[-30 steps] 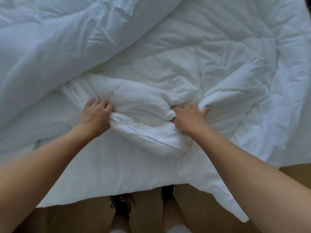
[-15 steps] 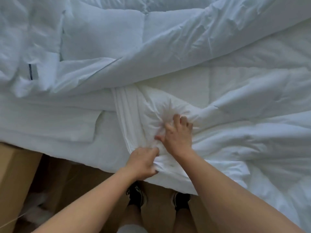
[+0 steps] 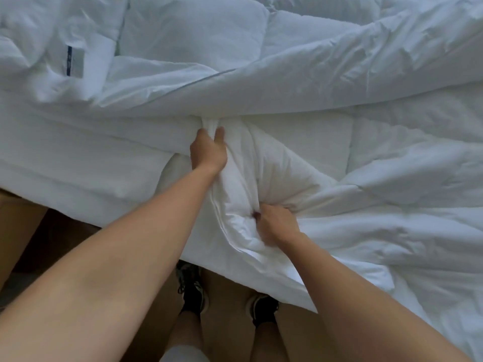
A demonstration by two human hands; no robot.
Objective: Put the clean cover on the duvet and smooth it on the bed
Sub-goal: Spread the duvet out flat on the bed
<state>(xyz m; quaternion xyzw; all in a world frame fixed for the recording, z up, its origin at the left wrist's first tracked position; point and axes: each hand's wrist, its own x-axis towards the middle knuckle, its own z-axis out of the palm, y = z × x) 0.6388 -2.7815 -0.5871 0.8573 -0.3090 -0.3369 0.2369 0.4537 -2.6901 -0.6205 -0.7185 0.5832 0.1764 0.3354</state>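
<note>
A white quilted duvet lies rumpled across the bed, its near edge hanging over the side. The smooth white cover is bunched over it from the far side. My left hand reaches forward and grips a gathered fold of cover fabric at mid-bed. Nearer the bed's edge, my right hand is clenched on a pinched bunch of the duvet. Where cover ends and duvet begins under my hands is hard to tell.
A pillow lies at the far side, and a fabric label with a dark stripe shows at the upper left. Below the hanging bedding are a tan floor and my dark shoes.
My left hand has moved forward from the bed's edge and taken a fold farther in. My right hand has pulled back toward the edge and closed on the duvet. The view shifted slightly.
</note>
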